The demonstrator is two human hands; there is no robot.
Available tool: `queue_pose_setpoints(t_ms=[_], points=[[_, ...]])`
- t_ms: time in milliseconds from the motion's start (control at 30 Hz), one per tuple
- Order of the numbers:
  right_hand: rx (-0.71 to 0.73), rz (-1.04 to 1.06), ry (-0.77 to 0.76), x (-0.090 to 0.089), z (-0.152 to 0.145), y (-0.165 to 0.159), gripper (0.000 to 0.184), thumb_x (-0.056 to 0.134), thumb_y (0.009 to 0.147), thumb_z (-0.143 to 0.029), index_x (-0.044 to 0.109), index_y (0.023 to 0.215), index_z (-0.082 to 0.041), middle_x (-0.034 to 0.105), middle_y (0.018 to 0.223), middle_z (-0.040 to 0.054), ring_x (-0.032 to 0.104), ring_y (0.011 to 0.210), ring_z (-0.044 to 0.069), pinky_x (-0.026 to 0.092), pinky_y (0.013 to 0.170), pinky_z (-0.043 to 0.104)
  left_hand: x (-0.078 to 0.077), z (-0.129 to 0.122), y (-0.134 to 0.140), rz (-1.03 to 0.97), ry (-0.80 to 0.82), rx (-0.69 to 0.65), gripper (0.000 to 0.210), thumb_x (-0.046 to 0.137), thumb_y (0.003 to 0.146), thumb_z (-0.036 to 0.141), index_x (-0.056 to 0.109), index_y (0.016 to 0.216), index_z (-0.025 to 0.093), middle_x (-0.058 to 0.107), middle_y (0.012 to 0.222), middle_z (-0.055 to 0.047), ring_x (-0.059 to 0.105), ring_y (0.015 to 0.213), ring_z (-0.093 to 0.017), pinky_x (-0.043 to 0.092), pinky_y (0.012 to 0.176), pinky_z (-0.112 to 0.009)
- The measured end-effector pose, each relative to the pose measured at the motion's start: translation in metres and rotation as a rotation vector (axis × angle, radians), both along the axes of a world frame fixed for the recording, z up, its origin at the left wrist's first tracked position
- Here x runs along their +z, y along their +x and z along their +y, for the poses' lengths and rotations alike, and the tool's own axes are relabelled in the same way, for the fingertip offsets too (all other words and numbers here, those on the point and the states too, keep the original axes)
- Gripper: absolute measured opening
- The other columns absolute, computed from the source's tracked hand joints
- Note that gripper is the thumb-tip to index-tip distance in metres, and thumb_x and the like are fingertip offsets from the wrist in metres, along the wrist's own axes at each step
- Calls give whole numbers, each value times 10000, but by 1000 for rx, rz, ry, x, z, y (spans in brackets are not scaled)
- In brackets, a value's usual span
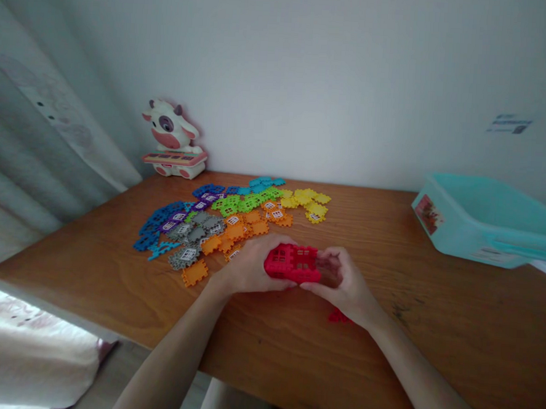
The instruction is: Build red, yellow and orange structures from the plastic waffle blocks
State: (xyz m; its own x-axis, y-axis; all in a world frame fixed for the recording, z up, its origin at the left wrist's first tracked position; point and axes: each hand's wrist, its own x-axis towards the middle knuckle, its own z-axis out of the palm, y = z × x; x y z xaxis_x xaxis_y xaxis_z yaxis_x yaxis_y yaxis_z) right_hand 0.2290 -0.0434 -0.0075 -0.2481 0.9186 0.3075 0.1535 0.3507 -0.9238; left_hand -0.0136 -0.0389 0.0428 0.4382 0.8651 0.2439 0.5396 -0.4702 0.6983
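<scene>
Between my hands, above the wooden table, is a red box-like structure [292, 263] joined from interlocking plastic tiles with window cut-outs. Its side facing right looks hollow. My left hand [255, 265] wraps around the structure's left end. At the right end, my right hand [337, 279] grips the edge, thumb below and fingers above. More red tiles [339, 316] lie on the table, partly hidden beneath my right hand. Orange tiles [235, 229] spread out just behind and left of my left hand.
Tiles lie grouped by colour: grey [197, 234], blue [161, 219], purple [180, 216], green [243, 202] and yellow [305, 198]. A cow-shaped toy keyboard [175, 143] stands at the back left. A turquoise bin [456, 234] sits at the right. The wooden table [382, 230] meets the wall behind.
</scene>
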Motion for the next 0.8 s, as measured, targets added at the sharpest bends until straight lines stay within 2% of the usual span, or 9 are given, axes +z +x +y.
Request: queue_pose_setpoints(t_ms=[100, 167, 233, 333, 400, 500, 633, 800], points=[[24, 74, -30, 8, -1, -3, 713, 875, 726, -435, 448, 1285, -316, 618, 1350, 89, 618, 1236, 261, 529, 1050, 474, -3, 0, 5, -216, 4, 56, 664, 897, 650, 396, 619, 1236, 250, 718, 1150, -71, 701, 990, -255, 569, 891, -388], [-11, 64, -37, 13, -2, -4, 747, 839, 762, -461, 421, 1366, -328, 556, 1449, 98, 588, 1279, 269, 526, 1054, 481, -5, 1, 10, -435, 17, 160, 710, 910, 646, 382, 579, 1260, 248, 709, 1167, -71, 699, 1006, -245, 568, 904, -379], [-67, -4, -38, 14, -2, -3, 657, 780, 813, -498, 465, 1359, -313, 567, 1432, 107, 614, 1224, 275, 540, 1021, 492, -6, 3, 16, -645, 10, 250, 660, 887, 688, 388, 566, 1248, 249, 696, 1188, -69, 689, 1036, -237, 561, 926, -374], [-98, -120, -21, 12, -3, -3, 516, 717, 862, -521, 546, 1290, -290, 633, 1319, 108, 657, 1100, 274, 555, 972, 507, -7, 6, 25, -951, -99, 299, 551, 823, 774, 421, 571, 1234, 254, 682, 1217, -63, 677, 1065, -221, 546, 948, -361], [-68, -137, -33, 10, -4, -5, 502, 710, 875, -513, 550, 1298, -295, 652, 1286, 103, 669, 1064, 267, 567, 948, 501, -9, 7, 32, -1116, -205, 318, 523, 808, 796, 432, 579, 1232, 256, 678, 1230, -58, 673, 1074, -212, 533, 966, -355], [18, -54, -111, 9, -6, -11, 526, 693, 898, -491, 511, 1357, -309, 657, 1309, 100, 694, 1048, 254, 594, 907, 470, -12, 8, 42, -1316, -359, 310, 475, 796, 812, 449, 598, 1192, 246, 696, 1189, -48, 682, 1044, -204, 517, 986, -363], [79, 59, -201, 7, -8, -19, 629, 737, 869, -466, 460, 1410, -304, 644, 1368, 108, 684, 1153, 261, 590, 957, 454, -15, 8, 51, -1442, -450, 274, 417, 815, 790, 454, 634, 1081, 217, 713, 1123, -46, 678, 1040, -207, 499, 1002, -361], [0, 140, -258, 7, -3, -18, 705, 793, 801, -479, 457, 1383, -265, 668, 1340, 144, 709, 1123, 286, 593, 969, 500, -19, 8, 51, -1328, -515, 288, 473, 837, 757, 464, 638, 1101, 207, 725, 1141, -63, 688, 1040, -215, 520, 962, -354]])
